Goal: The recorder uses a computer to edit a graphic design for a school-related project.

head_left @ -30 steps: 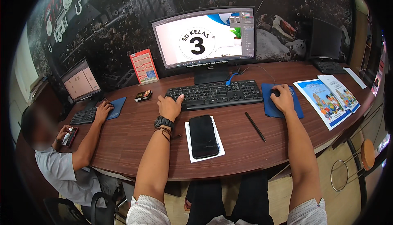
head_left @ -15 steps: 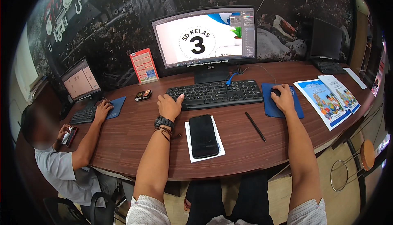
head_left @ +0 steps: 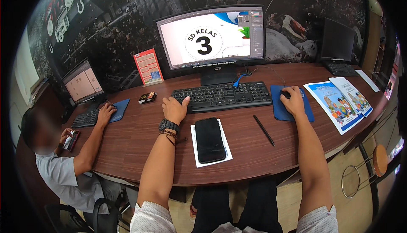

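My left hand (head_left: 174, 108) rests at the left end of the black keyboard (head_left: 222, 96), fingers spread, thumb over the keys; a watch and beaded bracelets circle that wrist. My right hand (head_left: 293, 102) is wrapped over a dark computer mouse (head_left: 285, 94), mostly hidden under the fingers, on a blue mouse pad (head_left: 306, 110). Behind the keyboard stands a monitor (head_left: 212, 35) with a design page open, showing a dashed circle around a large numeral. Between my forearms a black phone (head_left: 210, 141) lies on a white paper (head_left: 227, 153), and a black pen (head_left: 264, 130) lies to its right.
Two blue-and-white booklets (head_left: 333, 108) overlap at the right of the desk (head_left: 254, 163), near a second dark monitor (head_left: 338, 41). A small box (head_left: 147, 97) and a red desk calendar (head_left: 148, 66) stand left. A co-worker (head_left: 70, 165) sits far left at another computer; a stool (head_left: 380, 160) stands right.
Both hands keep their places on the keyboard and mouse. The whole view has shifted very slightly; nothing on the desk has visibly moved.
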Motion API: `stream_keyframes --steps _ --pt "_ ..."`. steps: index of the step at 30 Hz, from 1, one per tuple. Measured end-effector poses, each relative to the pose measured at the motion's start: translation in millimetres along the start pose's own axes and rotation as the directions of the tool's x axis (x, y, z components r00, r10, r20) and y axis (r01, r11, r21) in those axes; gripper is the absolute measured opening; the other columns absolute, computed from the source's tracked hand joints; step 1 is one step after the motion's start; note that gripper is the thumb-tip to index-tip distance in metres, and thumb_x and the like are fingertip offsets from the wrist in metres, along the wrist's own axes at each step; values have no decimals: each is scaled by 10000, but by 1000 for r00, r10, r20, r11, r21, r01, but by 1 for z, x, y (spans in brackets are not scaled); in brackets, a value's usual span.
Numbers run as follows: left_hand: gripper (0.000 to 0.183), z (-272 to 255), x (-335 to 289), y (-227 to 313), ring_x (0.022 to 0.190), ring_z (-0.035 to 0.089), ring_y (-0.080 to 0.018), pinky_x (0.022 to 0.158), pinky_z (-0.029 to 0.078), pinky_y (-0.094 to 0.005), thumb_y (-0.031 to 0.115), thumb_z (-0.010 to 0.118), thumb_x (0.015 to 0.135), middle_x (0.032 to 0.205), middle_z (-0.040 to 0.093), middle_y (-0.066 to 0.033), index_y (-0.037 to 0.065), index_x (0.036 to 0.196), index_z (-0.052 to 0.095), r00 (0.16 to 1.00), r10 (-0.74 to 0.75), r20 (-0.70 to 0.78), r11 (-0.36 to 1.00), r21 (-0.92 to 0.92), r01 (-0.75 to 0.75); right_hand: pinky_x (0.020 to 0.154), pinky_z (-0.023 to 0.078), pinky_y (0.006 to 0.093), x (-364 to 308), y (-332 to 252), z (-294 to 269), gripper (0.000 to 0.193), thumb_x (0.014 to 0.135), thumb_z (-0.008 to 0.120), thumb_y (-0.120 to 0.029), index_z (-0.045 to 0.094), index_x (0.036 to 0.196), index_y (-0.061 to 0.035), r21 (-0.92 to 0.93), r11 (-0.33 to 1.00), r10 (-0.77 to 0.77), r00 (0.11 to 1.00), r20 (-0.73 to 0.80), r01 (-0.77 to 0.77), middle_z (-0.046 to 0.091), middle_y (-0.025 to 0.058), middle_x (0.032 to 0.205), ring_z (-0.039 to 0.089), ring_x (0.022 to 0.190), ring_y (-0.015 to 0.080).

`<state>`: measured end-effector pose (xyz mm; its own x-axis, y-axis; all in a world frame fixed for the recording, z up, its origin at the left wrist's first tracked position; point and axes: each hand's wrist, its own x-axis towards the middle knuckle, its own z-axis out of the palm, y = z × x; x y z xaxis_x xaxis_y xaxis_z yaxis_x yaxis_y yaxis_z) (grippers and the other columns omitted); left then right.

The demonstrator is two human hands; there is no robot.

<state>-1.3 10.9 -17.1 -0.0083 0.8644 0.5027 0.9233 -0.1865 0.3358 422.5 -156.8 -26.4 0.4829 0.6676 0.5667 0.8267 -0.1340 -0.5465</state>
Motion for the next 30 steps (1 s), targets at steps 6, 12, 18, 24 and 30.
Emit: stream_keyframes --steps 6,12,18,24,30 --pt "803 1 0 -1 1073 543 -460 920 480 -506 631 603 873 1167 514 -285 -142 1088 568 1000 -5 -8 1000 10 5 925 498 428 0 -1 -1 330 778 673 -223 697 1069 -67 6 1000 -17 1000 -5 17 577 154 1171 609 1075 359" --pt "801 -1 -1 0 1074 543 -459 921 480 -503 630 605 872 1162 515 -283 -141 1086 571 1000 -5 1 1000 -1 5 913 504 426 -2 -3 -2 329 777 673 -224 696 1066 -67 -1 1000 -17 1000 -7 16 574 153 1168 614 1061 357" --pt "799 0 0 -2 1079 541 -457 924 477 -505 631 598 877 1179 512 -285 -135 1103 572 1000 -5 17 1000 3 5 1037 413 479 -5 -15 -4 280 790 670 -193 710 1054 -109 -108 985 -143 989 -41 137 554 142 1238 507 1218 362" --pt "783 -6 -2 4 1175 484 -481 984 427 -526 622 607 876 1260 489 -304 -84 1213 567 994 -38 104 999 -24 40 1160 227 587 -5 -28 1 231 786 624 -59 750 964 -136 -219 872 -418 899 131 437 525 125 1298 380 1353 344" --pt "474 -3 -3 4 1271 399 -423 1069 283 -536 481 695 861 1279 501 -255 109 1155 683 967 254 18 959 -131 -250 1176 196 586 -6 -29 -3 226 795 603 -42 764 913 -147 -173 873 -449 890 82 456 522 126 1305 350 1373 337"
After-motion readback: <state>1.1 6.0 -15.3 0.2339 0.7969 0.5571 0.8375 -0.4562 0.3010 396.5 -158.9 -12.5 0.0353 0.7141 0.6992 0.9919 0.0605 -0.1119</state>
